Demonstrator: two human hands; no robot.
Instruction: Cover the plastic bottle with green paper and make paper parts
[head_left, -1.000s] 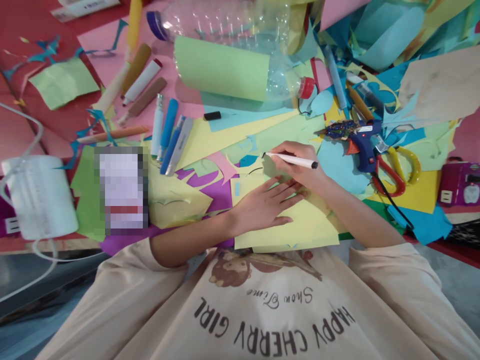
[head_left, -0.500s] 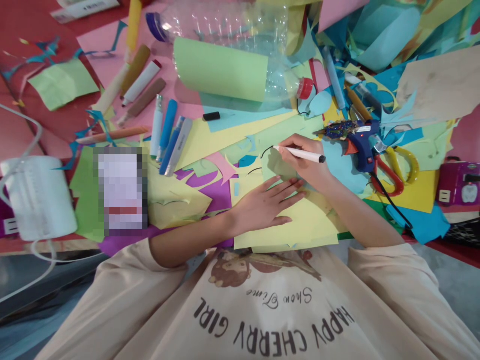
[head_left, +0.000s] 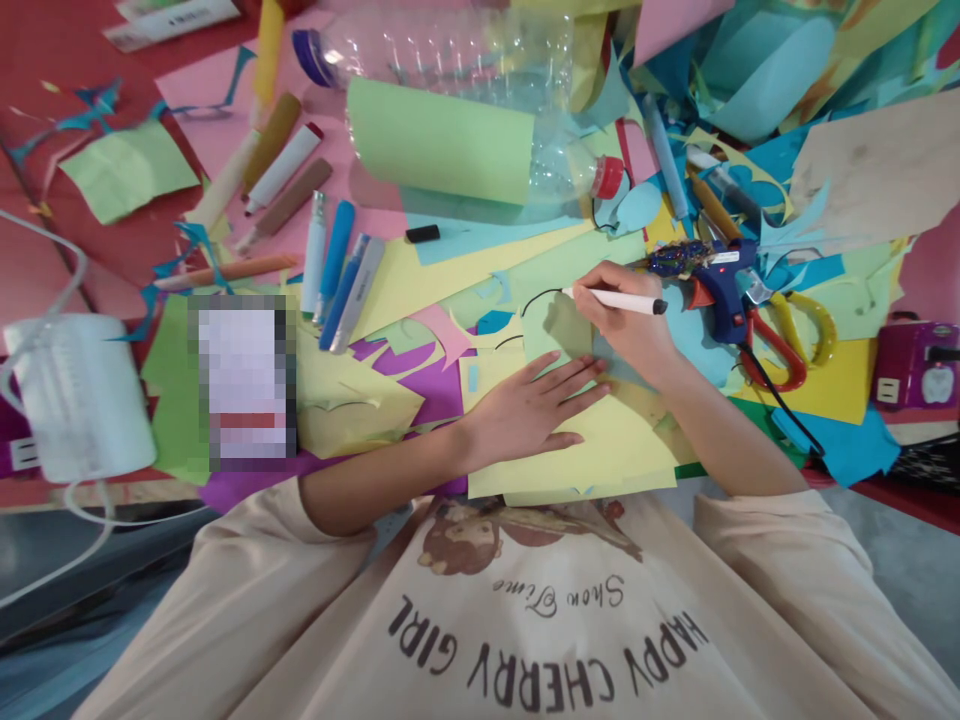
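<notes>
My right hand holds a white marker with a black end, its tip on a light green paper. A curved black line runs across that paper up to the tip. My left hand lies flat with its fingers spread, over the lower edge of the green paper and on a pale yellow sheet. A small black cap lies above and to the left of the hands.
A clear bottle wrapped in green paper lies beyond the hands, another clear bottle behind it. To the right are a blue glue gun and scissors. Markers, a blurred phone and a white device are left.
My right hand has moved slightly right with the marker, and the black line on the green paper has grown longer. My left hand has stayed in place.
</notes>
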